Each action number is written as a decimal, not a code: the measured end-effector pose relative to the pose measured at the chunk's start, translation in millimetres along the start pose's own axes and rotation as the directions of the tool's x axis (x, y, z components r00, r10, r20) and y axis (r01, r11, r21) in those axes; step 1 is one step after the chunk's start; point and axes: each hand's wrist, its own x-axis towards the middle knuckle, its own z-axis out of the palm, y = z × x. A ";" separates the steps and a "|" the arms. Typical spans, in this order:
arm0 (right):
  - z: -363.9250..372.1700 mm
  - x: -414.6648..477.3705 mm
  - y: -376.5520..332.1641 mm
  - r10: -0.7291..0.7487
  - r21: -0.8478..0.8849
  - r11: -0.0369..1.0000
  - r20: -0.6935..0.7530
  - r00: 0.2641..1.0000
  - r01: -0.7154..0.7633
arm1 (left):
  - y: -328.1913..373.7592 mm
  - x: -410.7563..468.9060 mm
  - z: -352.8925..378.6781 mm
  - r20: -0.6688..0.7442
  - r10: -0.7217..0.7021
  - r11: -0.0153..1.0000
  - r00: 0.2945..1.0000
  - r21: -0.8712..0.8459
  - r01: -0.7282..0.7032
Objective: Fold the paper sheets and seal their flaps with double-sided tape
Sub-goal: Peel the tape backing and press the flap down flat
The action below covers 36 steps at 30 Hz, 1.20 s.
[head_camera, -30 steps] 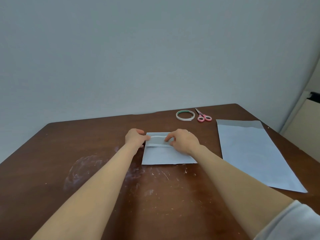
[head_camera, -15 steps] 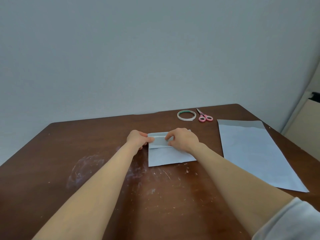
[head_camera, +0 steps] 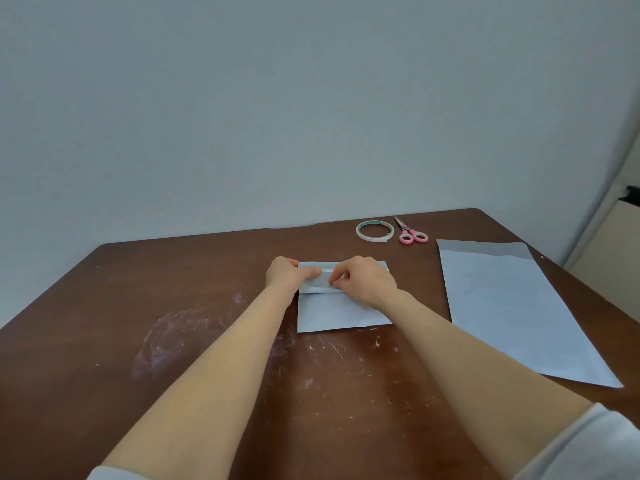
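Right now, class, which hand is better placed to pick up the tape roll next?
Probably right: the tape roll lies just beyond the right hand, while the left hand holds the left end of the folded paper.

Reaches both bare forearms far, converging mid-scene. Grips paper flap at its left end with curled left hand, thumb laid rightward. Pinches same flap with right hand, knuckles up, fingertips curled under.

Two pale blue paper sheets: a folded sheet mid-frame, a flat sheet at right. One white tape roll; one pink-handled pair of scissors.
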 end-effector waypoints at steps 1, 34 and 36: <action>-0.6 0.9 1.1 0.012 -0.003 1.000 -0.017 1.000 -0.012 | 0.5 -0.1 1.5 -0.008 0.002 1.000 1.000 0.015 -0.002; 6.4 -3.7 -11.7 0.095 -0.142 0.985 -0.050 0.994 -0.101 | -8.7 -5.4 -17.5 0.048 0.068 0.997 0.997 -0.041 -0.066; 5.4 -4.5 -11.3 0.101 -0.146 0.983 -0.052 0.994 -0.107 | -9.8 -3.6 -15.1 0.023 0.076 0.996 0.997 -0.046 -0.075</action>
